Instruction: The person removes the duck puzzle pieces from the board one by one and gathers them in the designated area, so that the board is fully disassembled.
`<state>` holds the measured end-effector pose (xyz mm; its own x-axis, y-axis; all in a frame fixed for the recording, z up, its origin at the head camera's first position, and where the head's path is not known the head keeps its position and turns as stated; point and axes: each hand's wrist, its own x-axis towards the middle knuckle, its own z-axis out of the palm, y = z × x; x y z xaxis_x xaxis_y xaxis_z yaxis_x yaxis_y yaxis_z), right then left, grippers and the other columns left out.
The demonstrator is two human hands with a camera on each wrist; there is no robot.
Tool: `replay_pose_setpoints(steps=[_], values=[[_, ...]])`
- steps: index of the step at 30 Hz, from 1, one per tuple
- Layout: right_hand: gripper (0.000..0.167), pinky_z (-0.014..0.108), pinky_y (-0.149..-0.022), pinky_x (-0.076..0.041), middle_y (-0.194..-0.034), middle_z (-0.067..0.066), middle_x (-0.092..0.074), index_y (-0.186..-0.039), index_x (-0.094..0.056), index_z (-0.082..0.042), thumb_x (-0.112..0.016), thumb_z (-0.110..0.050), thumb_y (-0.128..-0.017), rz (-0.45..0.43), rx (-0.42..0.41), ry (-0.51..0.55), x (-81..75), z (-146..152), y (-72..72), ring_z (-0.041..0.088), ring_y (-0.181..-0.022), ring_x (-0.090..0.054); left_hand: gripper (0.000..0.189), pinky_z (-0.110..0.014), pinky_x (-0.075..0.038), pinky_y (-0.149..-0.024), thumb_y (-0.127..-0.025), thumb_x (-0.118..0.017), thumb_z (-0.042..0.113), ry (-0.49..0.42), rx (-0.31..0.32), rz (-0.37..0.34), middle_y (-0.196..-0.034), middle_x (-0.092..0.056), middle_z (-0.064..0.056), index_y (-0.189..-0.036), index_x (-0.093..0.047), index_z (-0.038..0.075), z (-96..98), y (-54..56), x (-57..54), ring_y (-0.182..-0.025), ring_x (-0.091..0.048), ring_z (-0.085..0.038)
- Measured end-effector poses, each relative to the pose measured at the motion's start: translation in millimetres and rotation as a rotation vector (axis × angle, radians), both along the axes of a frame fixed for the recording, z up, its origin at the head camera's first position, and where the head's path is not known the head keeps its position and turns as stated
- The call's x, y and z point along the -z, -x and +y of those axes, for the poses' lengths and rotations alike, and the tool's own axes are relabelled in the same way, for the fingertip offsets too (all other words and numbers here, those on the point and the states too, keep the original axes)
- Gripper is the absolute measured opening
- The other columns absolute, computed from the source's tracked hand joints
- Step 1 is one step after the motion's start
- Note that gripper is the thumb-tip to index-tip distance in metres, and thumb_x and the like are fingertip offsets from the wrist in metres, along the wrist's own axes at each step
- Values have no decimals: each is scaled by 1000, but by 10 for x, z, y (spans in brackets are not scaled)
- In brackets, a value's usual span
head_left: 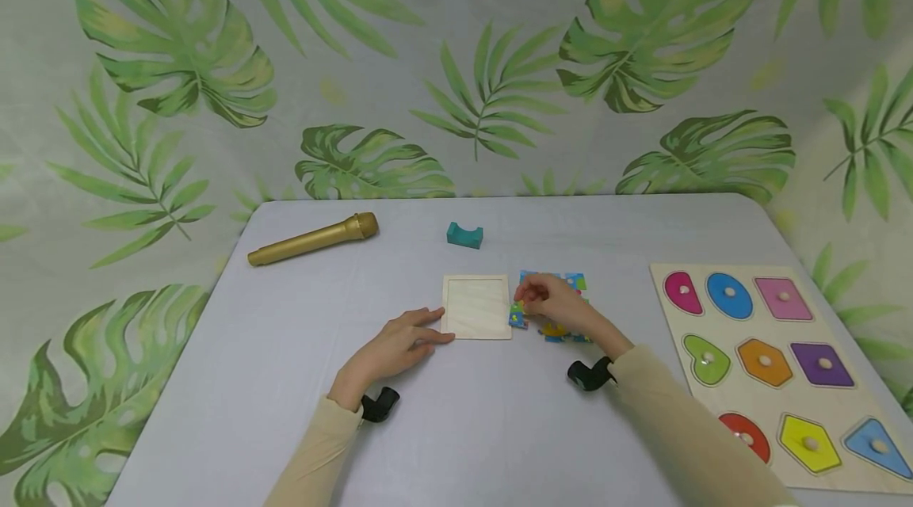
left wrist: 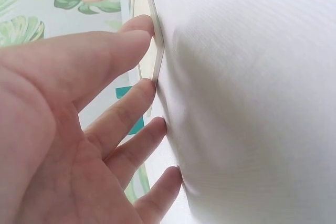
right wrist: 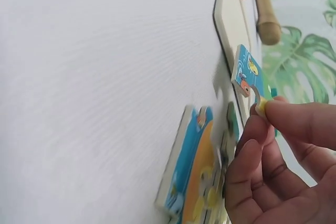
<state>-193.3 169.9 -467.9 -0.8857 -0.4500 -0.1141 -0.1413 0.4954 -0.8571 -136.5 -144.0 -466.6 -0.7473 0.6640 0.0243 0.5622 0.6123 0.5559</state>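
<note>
A square wooden puzzle tray (head_left: 476,336) with a raised rim lies on the table, its inside bare. My left hand (head_left: 401,344) rests at the tray's left edge, fingers spread, with thumb and index fingertip touching the rim. Between thumb and fingertips my right hand (head_left: 552,303) pinches a jigsaw piece (right wrist: 247,72), blue with a yellow and an orange figure, held up at the tray's right side. Under and beside that hand lie several other jigsaw pieces (right wrist: 181,166) in blue and orange, partly hidden by it in the head view.
A gold microphone (head_left: 314,240) lies at the back left. Behind the tray stands a small teal block (head_left: 465,236) with a curved notch. On the right is a wooden shape board (head_left: 773,348) with knobbed coloured shapes. A leaf-patterned cloth (head_left: 499,95) hangs behind the table.
</note>
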Motion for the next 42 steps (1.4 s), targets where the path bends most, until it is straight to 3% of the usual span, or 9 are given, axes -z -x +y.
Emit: replay_pose_setpoints(steps=[4, 11, 18, 30, 38, 42], values=[[11, 27, -65, -44, -84, 6, -58, -94, -65, -1, -64, 1, -84, 21, -23, -22, 0, 58, -39, 19, -77, -50, 30, -57, -32, -101, -93, -59, 5, -16, 9, 34, -141, -45, -20, -122, -67, 8, -5, -13, 1, -130, -36, -43], [10, 28, -66, -46, -81, 2, -60, -91, -67, -3, -65, 3, -83, 76, -56, -75, -29, 91, -97, 18, -76, -53, 31, -56, -30, -104, -93, -59, 5, 39, -26, -23, -145, -42, -16, -123, -67, 9, 10, 5, 6, -134, -33, -39], [13, 25, -65, -48, -80, 0, -62, -89, -65, -2, -62, 9, -82, 170, -113, -111, -55, 68, -139, 14, -73, -54, 30, -54, -30, -105, -93, -60, 5, 47, -18, -22, -145, -42, -16, -122, -67, 9, 15, -2, -11, -134, -33, -39], [13, 24, -57, -45, -72, -2, -57, -88, -62, -1, -60, 11, -82, 256, -127, -105, -63, 25, -220, 12, -66, -50, 31, -57, -29, -104, -93, -60, 5, 43, -33, -40, -145, -41, -16, -123, -67, 10, 0, -11, -18, -134, -32, -40], [20, 27, -66, -44, -79, -1, -52, -94, -63, -7, -76, -7, -79, 260, -131, -331, -92, -28, -303, 14, -75, -48, 31, -58, -29, -104, -93, -59, 5, 39, -34, -43, -146, -41, -16, -123, -67, 9, 3, -14, -15, -134, -32, -40], [25, 27, -66, -43, -80, -1, -48, -95, -62, -7, -79, -10, -78, 290, -138, -387, -98, -44, -348, 13, -74, -45, 31, -58, -29, -104, -93, -60, 5, 37, -34, -44, -145, -41, -16, -123, -67, 9, 3, -14, -12, -134, -32, -40]])
